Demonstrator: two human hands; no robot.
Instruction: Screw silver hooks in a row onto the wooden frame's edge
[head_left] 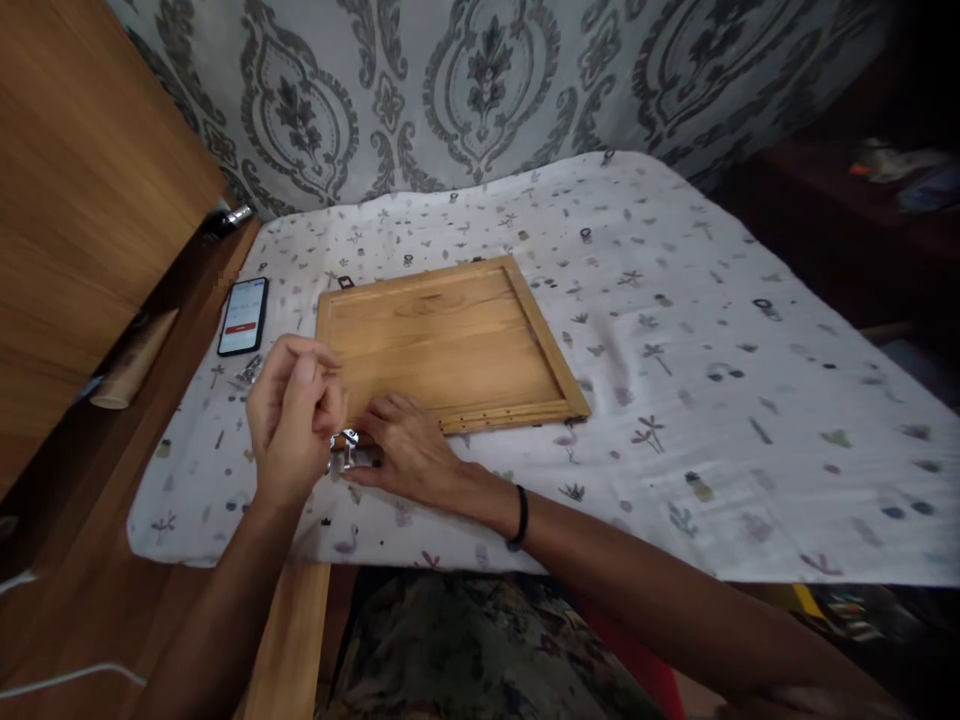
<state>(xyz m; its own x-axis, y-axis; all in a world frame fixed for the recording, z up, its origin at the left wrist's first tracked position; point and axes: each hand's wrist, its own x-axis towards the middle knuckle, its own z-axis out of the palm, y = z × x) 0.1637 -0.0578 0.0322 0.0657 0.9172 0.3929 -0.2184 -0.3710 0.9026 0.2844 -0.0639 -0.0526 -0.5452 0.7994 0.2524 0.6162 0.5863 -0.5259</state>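
A framed wooden panel [450, 340] lies flat on the patterned cloth [675, 360], with small dark fittings along its edges. At the panel's near left corner is a shiny metal hinge-like piece [346, 446]. My right hand [405, 448], with a black band on its wrist, holds this piece between thumb and fingers against the frame's edge. Just left of it and higher, my left hand [296, 410] is raised with its fingers curled into a pinch; whatever it may hold is too small or hidden to make out.
A phone [244, 316] with a lit screen lies at the cloth's left side. More shiny metal pieces [250, 370] are beside my left hand. Wooden furniture [90, 170] stands at the left, and a patterned curtain [480, 90] hangs behind.
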